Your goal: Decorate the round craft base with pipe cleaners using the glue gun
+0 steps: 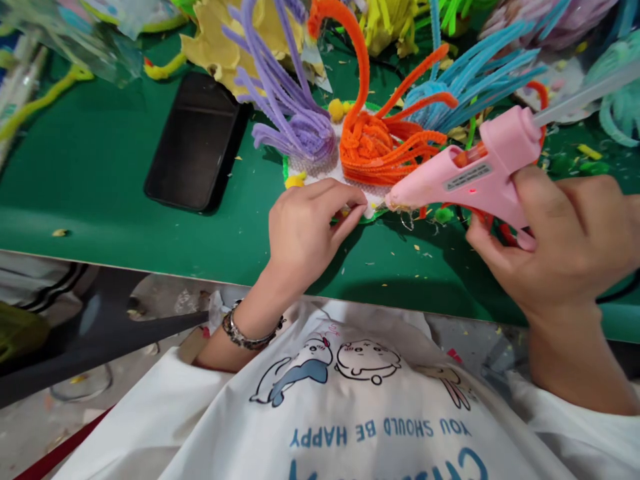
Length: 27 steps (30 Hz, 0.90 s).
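Observation:
A pink hot glue gun (480, 170) is gripped in my right hand (565, 240), its nozzle pointing left and a clear glue stick (585, 97) jutting from its back. The nozzle tip is close to the fingertips of my left hand (313, 233). That hand pinches at the front edge of a white mesh piece (315, 167) with a green border; what lies between thumb and finger is too small to make out. On the mesh sit a bundle of orange pipe cleaners (373, 150) and small yellow pom-poms (337, 110).
A black phone (195, 143) lies left on the green table (110, 207). Purple pipe cleaners (305, 133) and blue pipe cleaners (435, 100) rise beside the orange ones. Crumpled yellow material (220, 40) is behind. Small scraps dot the tabletop; its near edge is just before my body.

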### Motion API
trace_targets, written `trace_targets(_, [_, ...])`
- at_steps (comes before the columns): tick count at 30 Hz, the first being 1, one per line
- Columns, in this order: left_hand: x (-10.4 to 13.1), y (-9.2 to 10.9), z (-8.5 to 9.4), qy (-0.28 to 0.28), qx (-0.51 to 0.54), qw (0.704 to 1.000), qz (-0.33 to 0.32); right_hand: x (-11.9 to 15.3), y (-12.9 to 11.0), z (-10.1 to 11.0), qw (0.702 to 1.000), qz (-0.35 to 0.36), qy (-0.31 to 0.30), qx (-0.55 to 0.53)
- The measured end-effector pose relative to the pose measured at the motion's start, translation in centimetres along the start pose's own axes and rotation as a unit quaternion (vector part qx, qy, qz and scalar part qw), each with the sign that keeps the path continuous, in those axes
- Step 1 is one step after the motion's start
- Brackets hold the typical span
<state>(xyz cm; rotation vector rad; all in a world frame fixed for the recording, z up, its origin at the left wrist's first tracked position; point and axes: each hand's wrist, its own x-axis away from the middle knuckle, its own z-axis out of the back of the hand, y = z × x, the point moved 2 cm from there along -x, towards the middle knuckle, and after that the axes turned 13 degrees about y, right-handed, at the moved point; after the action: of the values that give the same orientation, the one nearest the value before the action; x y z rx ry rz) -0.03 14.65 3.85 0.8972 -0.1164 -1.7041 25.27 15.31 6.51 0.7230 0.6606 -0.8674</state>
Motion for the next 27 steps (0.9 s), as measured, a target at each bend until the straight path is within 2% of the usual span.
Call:
trace_targets(4, [-0.1, 0.0, -0.3, -0.010, -0.007, 1.000, -0.007, 0.4, 0.1, -0.1, 0.998, -0.025, -0.042, 0.026])
trace_targets(7, [-0.1, 0.1, -0.3, -0.012, -0.028, 0.999, -0.020, 0.5, 0.2, 0.1, 0.997, -0.055, -0.042, 0.022])
trace_targets(13, [-0.4, 0.5, -0.5, -0.046, -0.051, 0.997, -0.032, 1.0, 0.6, 0.6, 0.984, -0.159, -0.081, 0.021])
trace_targets(19, [-0.6, 0.7, -0.7, -0.051, -0.077, 0.994, -0.066, 2.4, 1.3, 1.8, 0.973, -0.221, -0.064, 0.036])
trace_targets(27, [-0.4, 0.5, -1.2, -0.034, -0.084, 0.992, -0.093, 4.5, 2.5, 2.1, 0.968, -0.242, -0.037, 0.055])
